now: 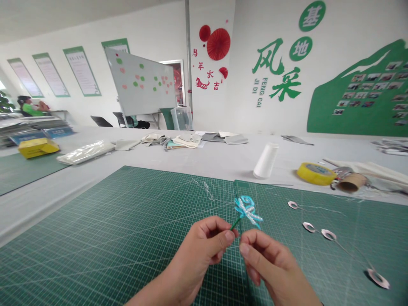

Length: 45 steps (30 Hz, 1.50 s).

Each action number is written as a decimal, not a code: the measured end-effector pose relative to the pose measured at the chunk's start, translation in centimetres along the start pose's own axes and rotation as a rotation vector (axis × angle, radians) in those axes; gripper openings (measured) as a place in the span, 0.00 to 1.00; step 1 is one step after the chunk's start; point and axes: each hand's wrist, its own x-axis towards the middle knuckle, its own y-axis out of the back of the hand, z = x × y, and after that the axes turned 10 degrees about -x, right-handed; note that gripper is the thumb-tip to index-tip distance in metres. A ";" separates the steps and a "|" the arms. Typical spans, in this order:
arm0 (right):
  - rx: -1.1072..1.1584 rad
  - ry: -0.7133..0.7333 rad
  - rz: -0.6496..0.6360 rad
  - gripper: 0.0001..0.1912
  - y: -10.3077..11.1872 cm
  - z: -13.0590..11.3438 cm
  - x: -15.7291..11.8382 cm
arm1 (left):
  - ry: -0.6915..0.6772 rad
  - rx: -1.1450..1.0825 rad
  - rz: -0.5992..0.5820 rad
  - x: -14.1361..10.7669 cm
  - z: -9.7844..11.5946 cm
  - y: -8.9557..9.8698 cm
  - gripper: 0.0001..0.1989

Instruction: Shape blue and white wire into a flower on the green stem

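Observation:
Between the thumb and fingers of my left hand (208,242) is the green stem of a small blue flower (247,209). Its looped turquoise petals carry rows of white, bead-like dots, and the bloom tilts up to the right above both hands. My right hand (266,259) is just right of the stem, thumb and fingertips pinched together. Whatever that pinch may hold is too small to make out. Beneath both hands lies a green cutting mat (127,238) with a white grid. A loose white thread (208,191) trails on it behind the flower.
Pale rings with threads, one ring (328,234) among several, lie on the mat at right. Behind stand a white thread cone (267,160), yellow tape roll (316,173) and cardboard tube (351,182). Fabric pieces (188,141) and a yellow box (38,147) lie farther back. A person (32,107) sits far left.

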 end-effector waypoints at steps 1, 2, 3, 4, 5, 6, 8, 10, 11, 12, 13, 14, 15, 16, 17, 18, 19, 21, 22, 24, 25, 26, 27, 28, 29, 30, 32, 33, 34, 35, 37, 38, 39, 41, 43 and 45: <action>-0.026 0.004 0.007 0.16 0.1 0.0 0.0 | -0.002 0.021 0.014 0.0 0.1 0.0 0.07; -0.043 0.010 0.027 0.16 0.2 0.0 0.1 | -0.003 0.044 0.027 0.1 0.1 0.0 0.08; -0.042 0.016 0.067 0.15 0.2 0.0 0.1 | -0.004 0.066 0.038 0.1 0.1 -0.1 0.08; -0.023 0.021 0.121 0.14 0.2 0.0 0.1 | -0.002 0.086 0.048 0.2 0.1 -0.1 0.09; 0.009 0.028 0.175 0.13 0.2 0.0 0.1 | -0.002 0.104 0.055 0.2 0.1 -0.1 0.09; 0.051 0.030 0.218 0.13 0.1 0.0 0.0 | -0.004 0.117 0.058 0.3 0.0 -0.2 0.09; 0.142 0.015 0.250 0.14 -0.2 0.0 -0.1 | -0.006 0.139 0.058 0.3 -0.2 -0.3 0.09; 0.231 -0.008 0.237 0.13 -0.5 0.0 -0.1 | 0.006 0.155 0.062 0.2 -0.4 -0.5 0.10; 0.283 -0.019 0.237 0.13 -0.6 0.0 -0.1 | 0.022 0.161 0.066 0.2 -0.6 -0.6 0.10; 0.332 -0.028 0.245 0.13 -0.7 0.0 -0.1 | 0.041 0.166 0.072 0.2 -0.7 -0.7 0.10; 0.373 -0.034 0.255 0.13 -0.8 0.0 -0.1 | 0.059 0.169 0.080 0.1 -0.9 -0.8 0.10; 0.406 -0.042 0.265 0.12 -0.8 0.0 -0.1 | 0.076 0.165 0.085 0.1 -1.0 -0.9 0.10; 0.432 -0.048 0.278 0.12 -0.9 0.0 -0.1 | 0.091 0.153 0.084 0.1 -1.1 -1.0 0.10; 0.449 -0.052 0.290 0.11 -0.9 -0.1 -0.1 | 0.106 0.137 0.077 0.1 -1.2 -1.0 0.10; 0.459 -0.054 0.297 0.10 -0.9 -0.2 -0.1 | 0.118 0.118 0.069 0.0 -1.2 -1.0 0.10; 0.466 -0.057 0.296 0.10 -0.8 -0.2 -0.1 | 0.130 0.097 0.060 0.0 -1.3 -1.0 0.10; 0.470 -0.060 0.289 0.10 -0.8 -0.3 -0.1 | 0.140 0.077 0.049 0.0 -1.3 -1.0 0.10; 0.472 -0.066 0.277 0.10 -0.7 -0.3 -0.2 | 0.145 0.044 0.034 0.0 -1.3 -1.0 0.10; 0.473 -0.068 0.276 0.10 -0.7 -0.3 -0.2 | 0.145 0.029 0.027 0.0 -1.3 -1.0 0.10; 0.462 -0.069 0.280 0.10 -0.7 -0.3 -0.1 | 0.146 -0.002 0.010 0.0 -1.4 -1.0 0.10; 0.446 -0.066 0.282 0.10 -0.6 -0.3 -0.1 | 0.147 -0.013 0.004 0.0 -1.4 -0.9 0.10; 0.419 -0.062 0.282 0.11 -0.6 -0.3 -0.1 | 0.144 -0.020 0.001 0.0 -1.4 -0.9 0.10; 0.386 -0.052 0.283 0.11 -0.6 -0.3 -0.2 | 0.135 -0.023 0.000 0.0 -1.4 -0.8 0.10; 0.341 -0.041 0.280 0.12 -0.6 -0.4 -0.2 | 0.122 -0.022 0.005 0.1 -1.4 -0.8 0.10; 0.289 -0.028 0.274 0.12 -0.5 -0.4 -0.2 | 0.106 -0.019 0.011 0.1 -1.4 -0.7 0.10; 0.233 -0.012 0.260 0.12 -0.5 -0.3 -0.3 | 0.086 -0.015 0.021 0.1 -1.3 -0.7 0.10; 0.115 0.020 0.195 0.12 -0.4 -0.2 -0.3 | 0.055 -0.011 0.045 0.1 -1.2 -0.6 0.10; 0.055 0.031 0.150 0.12 -0.3 -0.1 -0.2 | 0.047 -0.010 0.060 0.1 -1.1 -0.6 0.10; -0.005 0.035 0.108 0.11 -0.2 0.1 -0.2 | 0.041 -0.011 0.073 0.1 -1.0 -0.5 0.10; -0.065 0.036 0.082 0.11 -0.1 0.3 -0.1 | 0.038 -0.011 0.080 0.1 -1.0 -0.5 0.10; -0.184 0.034 0.082 0.11 0.2 0.7 0.0 | 0.033 -0.008 0.083 0.1 -0.9 -0.5 0.09; -0.230 0.041 0.104 0.11 0.3 0.8 0.0 | 0.030 -0.008 0.080 0.1 -0.9 -0.5 0.09; -0.262 0.052 0.128 0.11 0.3 0.9 0.1 | 0.027 -0.011 0.076 0.2 -0.9 -0.5 0.09; -0.283 0.075 0.165 0.12 0.3 0.9 0.1 | 0.027 -0.019 0.073 0.2 -0.9 -0.4 0.09; -0.272 0.082 0.181 0.12 0.2 0.7 0.0 | 0.024 -0.025 0.077 0.3 -0.8 -0.3 0.09; -0.266 0.085 0.192 0.12 0.1 0.5 -0.2 | 0.021 -0.025 0.078 0.3 -0.8 -0.2 0.08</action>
